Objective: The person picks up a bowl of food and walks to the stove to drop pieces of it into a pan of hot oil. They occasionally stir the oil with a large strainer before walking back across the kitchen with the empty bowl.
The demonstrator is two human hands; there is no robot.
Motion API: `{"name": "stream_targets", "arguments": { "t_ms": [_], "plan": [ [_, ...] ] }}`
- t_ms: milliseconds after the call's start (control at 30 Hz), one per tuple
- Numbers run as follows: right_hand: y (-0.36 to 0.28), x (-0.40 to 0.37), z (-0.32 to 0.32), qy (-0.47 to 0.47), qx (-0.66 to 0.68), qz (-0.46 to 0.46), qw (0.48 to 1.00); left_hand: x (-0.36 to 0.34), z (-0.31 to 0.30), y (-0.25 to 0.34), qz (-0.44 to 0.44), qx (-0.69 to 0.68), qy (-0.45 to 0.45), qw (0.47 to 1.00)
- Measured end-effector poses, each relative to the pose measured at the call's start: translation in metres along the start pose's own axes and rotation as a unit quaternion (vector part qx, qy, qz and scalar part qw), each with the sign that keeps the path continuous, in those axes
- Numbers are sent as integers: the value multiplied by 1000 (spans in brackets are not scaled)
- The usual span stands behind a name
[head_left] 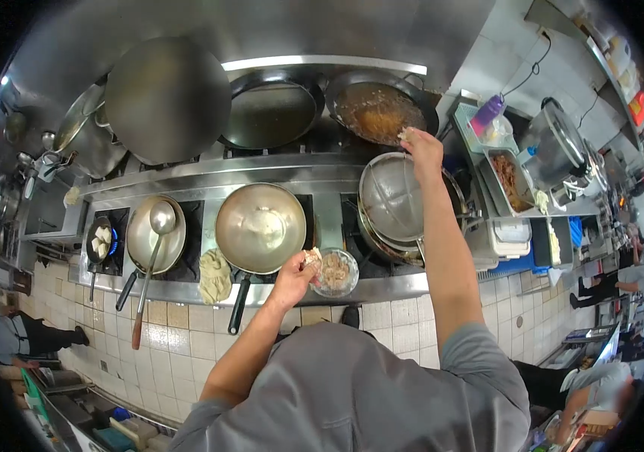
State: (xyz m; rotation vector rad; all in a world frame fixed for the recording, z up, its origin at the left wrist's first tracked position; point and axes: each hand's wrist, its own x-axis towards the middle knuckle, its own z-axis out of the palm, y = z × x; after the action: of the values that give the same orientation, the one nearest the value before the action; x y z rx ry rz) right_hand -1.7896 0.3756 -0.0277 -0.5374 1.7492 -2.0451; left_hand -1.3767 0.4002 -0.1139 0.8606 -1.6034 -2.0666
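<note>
At the right edge of a wok of bubbling oil point(378, 113), my right hand point(422, 149) pinches a small pale, coated piece of food point(405, 134). My left hand point(296, 277) is closed on another pale piece of food point(311, 258), just left of a metal bowl point(354, 277) that holds more such pieces. The bowl sits at the front edge of the stove. A round mesh strainer point(391, 197) lies over a pan below my right hand.
An empty wok point(260, 226) and a pan with a ladle point(162, 217) stand left. White pieces sit in a small pan point(101, 242) over a flame. A tray of brown food point(510, 181) is at the right. Other people point(601, 388) stand at both sides.
</note>
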Motion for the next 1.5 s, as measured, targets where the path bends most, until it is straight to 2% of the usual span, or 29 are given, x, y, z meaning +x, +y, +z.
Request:
{"name": "stream_targets", "arguments": {
  "t_ms": [67, 100, 133, 167, 200, 267, 300, 333, 400, 467, 533, 600, 667, 733, 800, 867, 900, 933, 1000, 1067, 1100, 1133, 1200, 1267, 1333, 1400, 1433, 1467, 1500],
  "plan": [
    [6, 23, 13, -2, -205, -52, 977, -1, -2, -1, 1, -48, -13, 999],
    [11, 34, 19, -6, -201, -56, 978, -1, -5, -2, -6, -64, -27, 998],
    [23, 48, 23, -17, -315, -166, 934, -1, -5, 0, -1, -62, -23, 998],
    [31, 58, 30, -25, -421, -271, 865, -2, -4, 2, -8, -108, -17, 994],
    [40, 68, 36, -28, -417, -273, 867, -4, -4, 3, -16, -155, -11, 988],
    [65, 85, 47, -28, -552, -271, 788, -6, -8, 6, -40, -196, -7, 980],
    [78, 99, 44, -95, -538, -317, 775, -8, -10, 12, -46, -275, -24, 960],
    [74, 98, 52, -106, -536, -311, 778, -9, -12, 18, -53, -354, -38, 933],
    [47, 69, 63, -164, -570, -296, 748, -10, -13, 25, -58, -377, -24, 924],
    [23, 32, 76, -101, -472, -320, 815, -7, -17, 29, -44, -395, -37, 917],
    [11, -9, 77, -93, -429, -345, 829, -4, -19, 29, -52, -400, -34, 915],
    [-1, -57, 74, -152, -363, -325, 860, 1, -18, 31, -56, -402, -42, 913],
    [-12, -116, 66, -240, -368, -196, 877, 6, -13, 35, -68, -411, -50, 908],
    [-5, -162, 54, -320, -318, -197, 870, 11, -8, 36, -70, -409, -56, 908],
    [-12, -200, 48, -399, -322, -78, 855, 12, -1, 43, -65, -413, -96, 903],
    [-9, -228, 44, -404, -319, -126, 848, 17, 6, 39, -60, -374, -101, 920],
    [-5, -234, 41, -396, -306, -165, 850, 20, 10, 36, -52, -336, -99, 935],
    [-7, -239, 38, -390, -309, -163, 852, 22, 12, 32, -56, -335, -105, 935],
    [-13, -247, 34, -367, -354, -90, 856, 25, 13, 25, -48, -228, -90, 968],
    [-8, -251, 28, -352, -356, -95, 861, 21, 17, 31, -53, -213, -79, 972],
    [0, -252, 24, -344, -302, -50, 888, 19, 19, 33, -58, -199, -64, 976],
    [9, -251, 21, -335, -247, -6, 909, 19, 19, 30, -58, -200, -65, 976],
    [31, -244, 14, -328, -233, 4, 916, 22, 16, 23, -64, -217, -53, 973],
    [32, -242, 11, -323, -219, 15, 921, 21, 17, 21, -66, -238, -43, 968],
    [30, -243, 12, -336, -101, 82, 933, 18, 17, 22, -68, -259, -32, 963],
    [23, -246, 16, -339, -86, 98, 932, 15, 18, 26, -94, -353, -45, 930],
    [20, -248, 18, -340, -70, 115, 931, 12, 20, 27, -92, -354, -43, 930],
    [20, -249, 18, -342, -71, 115, 930, 8, 22, 27, -53, -325, -50, 943],
    [19, -251, 16, -360, -160, 22, 919, 6, 23, 27, -13, -294, -57, 954]
  ]
}}
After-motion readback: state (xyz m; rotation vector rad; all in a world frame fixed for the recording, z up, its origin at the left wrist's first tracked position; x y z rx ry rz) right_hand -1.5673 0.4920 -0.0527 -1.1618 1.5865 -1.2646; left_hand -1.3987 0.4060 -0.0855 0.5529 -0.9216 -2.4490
